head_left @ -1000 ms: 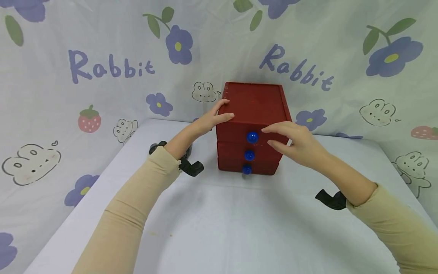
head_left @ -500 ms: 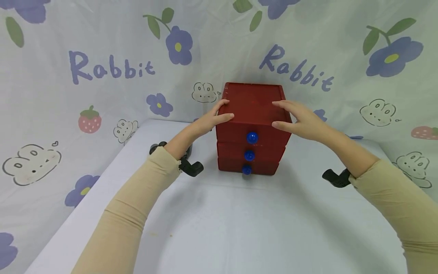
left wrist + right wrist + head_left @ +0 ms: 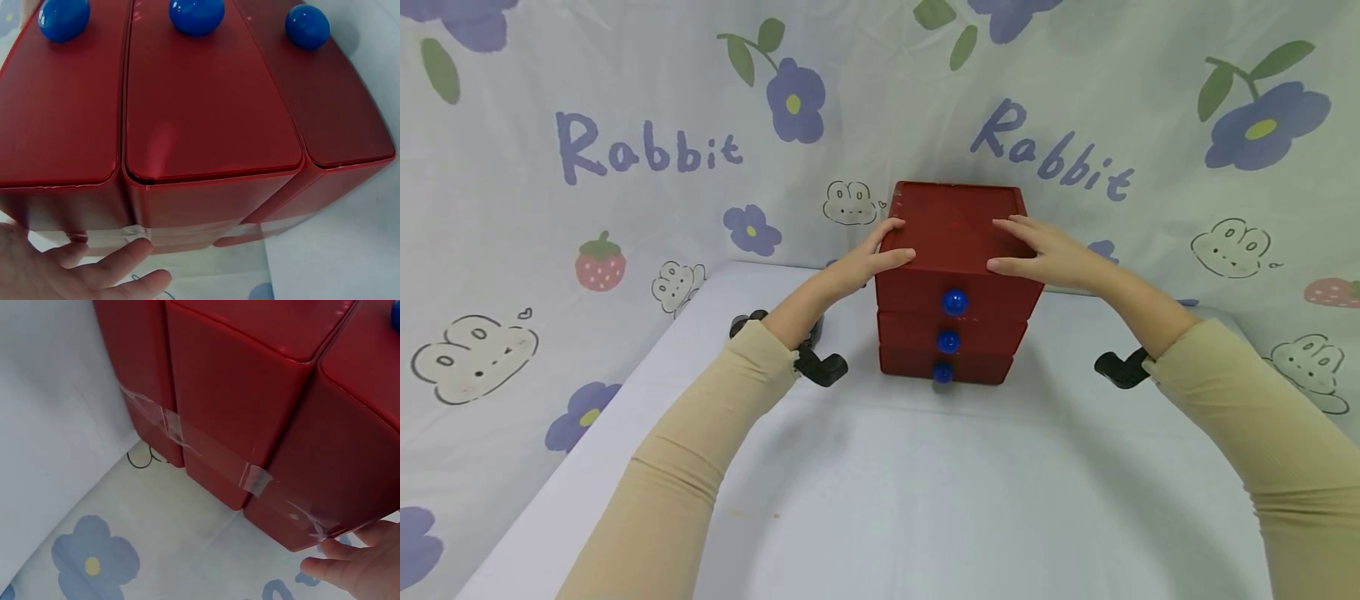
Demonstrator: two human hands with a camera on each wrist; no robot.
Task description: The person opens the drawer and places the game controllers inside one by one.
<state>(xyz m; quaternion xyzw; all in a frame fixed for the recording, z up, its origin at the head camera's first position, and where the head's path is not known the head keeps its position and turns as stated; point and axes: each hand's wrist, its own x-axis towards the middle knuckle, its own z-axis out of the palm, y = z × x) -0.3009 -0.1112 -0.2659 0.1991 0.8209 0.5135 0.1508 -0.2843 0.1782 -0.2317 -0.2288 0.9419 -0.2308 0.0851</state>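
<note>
A red cabinet [image 3: 958,225] with three stacked drawers stands on the white table, all drawers closed. Each drawer front has a round blue knob [image 3: 955,302]. My left hand [image 3: 859,265] lies at its upper left edge, thumb and index finger reaching onto the top. In the left wrist view, the other fingers [image 3: 115,265] spread loosely along the cabinet's side. My right hand [image 3: 1060,257] rests at the upper right edge, thumb near the front corner and fingers extended on top. In the right wrist view, part of this hand [image 3: 356,565] shows beside the cabinet's side.
Clear tape [image 3: 256,480] runs across the drawers' sides. A white curtain [image 3: 880,100] with printed flowers and rabbits hangs close behind the cabinet. The white table [image 3: 925,492] extends in front. Black wrist straps [image 3: 820,367] stick out by both sleeves.
My right hand has risen from in front of the top drawer to the cabinet's upper right edge, then moved slightly inward onto it. The left hand stays in place.
</note>
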